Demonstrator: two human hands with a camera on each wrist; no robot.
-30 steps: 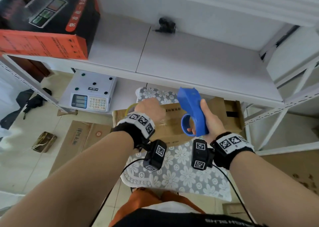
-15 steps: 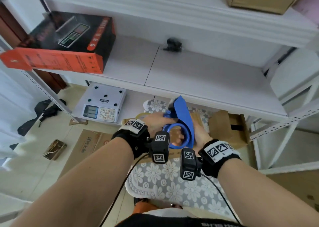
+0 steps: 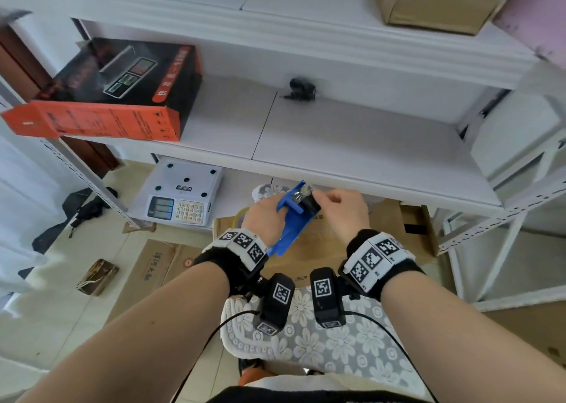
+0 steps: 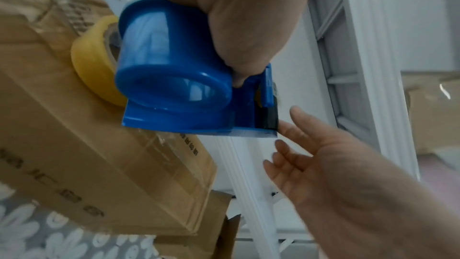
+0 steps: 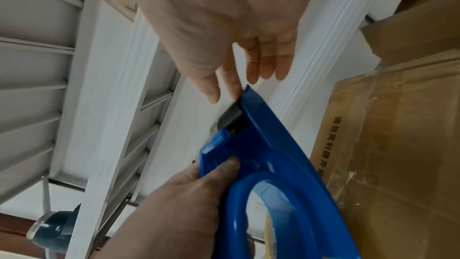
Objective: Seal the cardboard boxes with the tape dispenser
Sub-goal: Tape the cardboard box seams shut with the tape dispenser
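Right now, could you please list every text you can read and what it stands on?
"请勿用利器开", then hidden: on the side of the cardboard box.
Scale carton: white characters on a red stripe, too blurred.
Electronic scale: keypad and label too small.

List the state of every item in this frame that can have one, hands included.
Tape dispenser: held up above the box, no tape loaded.
Tape roll: lying on the box, off the dispenser.
Cardboard box: flaps closed, clear tape along the seam.
Left hand: grips the dispenser.
Right hand: fingers straight, fingertips at the dispenser's black roller end.
Scale: display dark.
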